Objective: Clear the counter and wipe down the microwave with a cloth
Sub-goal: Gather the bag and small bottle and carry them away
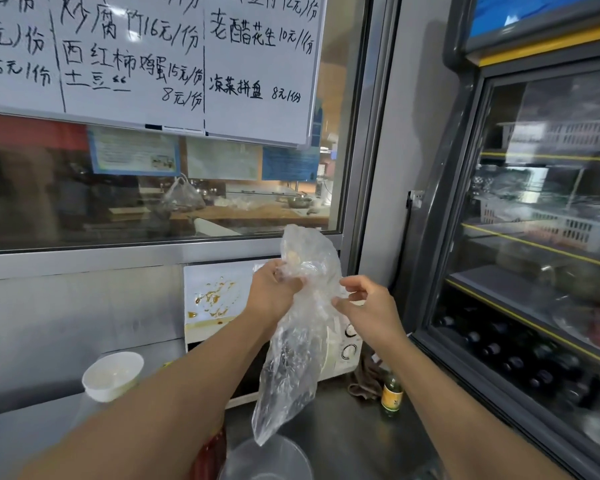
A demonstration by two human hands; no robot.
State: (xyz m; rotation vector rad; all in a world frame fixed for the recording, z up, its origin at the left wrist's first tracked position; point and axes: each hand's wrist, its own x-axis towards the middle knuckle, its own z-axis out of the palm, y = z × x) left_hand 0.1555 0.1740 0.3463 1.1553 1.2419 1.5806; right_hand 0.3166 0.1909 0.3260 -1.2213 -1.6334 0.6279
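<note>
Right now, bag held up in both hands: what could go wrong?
1. The bag hangs over the clear tub; lowering it could snag or drip there.
2. The bottle stands by the right forearm and could tip.
3. The sauce on the microwave could smear if brushed.

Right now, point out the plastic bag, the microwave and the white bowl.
plastic bag [291, 368]: head view, hanging lower body.
microwave [219, 282]: head view, stained top panel.
white bowl [113, 377]: head view, inner wall.

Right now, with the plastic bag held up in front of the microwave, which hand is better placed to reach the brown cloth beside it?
Right hand, probably. It only pinches the plastic bag's edge, while the left hand grips its bunched top, and the brown cloth lies right of the microwave, below the right forearm.
</note>
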